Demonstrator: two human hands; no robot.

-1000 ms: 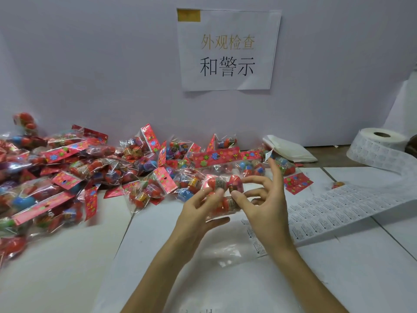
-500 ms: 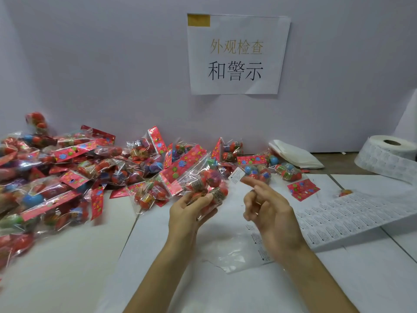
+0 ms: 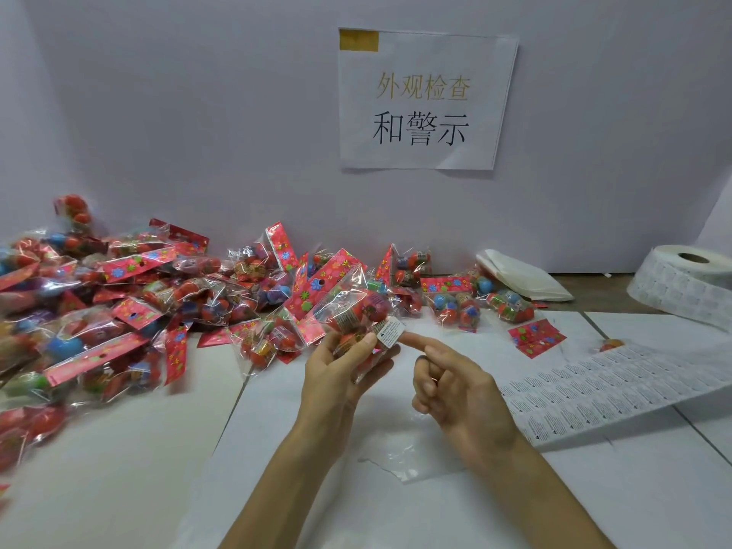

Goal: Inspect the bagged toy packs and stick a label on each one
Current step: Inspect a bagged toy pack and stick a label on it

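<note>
Label [image 3: 390,331], previously clear of the pack [image 3: 353,311] gripped by the left hand [image 3: 336,374], now touches it (right hand [image 3: 455,386] forefinger extended), so sticking begins.

White paper sheet [image 3: 426,99] on pale wall [image 3: 198,112]: 外观检查 in gold, 和警示 in black under it. Below the sheet, small white sticker [image 3: 390,332] on clear toy bag [image 3: 356,307]: "WARNING" (finer print illegible).

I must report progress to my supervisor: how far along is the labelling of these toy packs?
Done: cannot be told; no labels are readable on the pile of packs. In hand: the left hand grips one toy pack while the right hand sets a label on it with its index finger. Left: likely much of the pile; the label strip has plenty.
</note>
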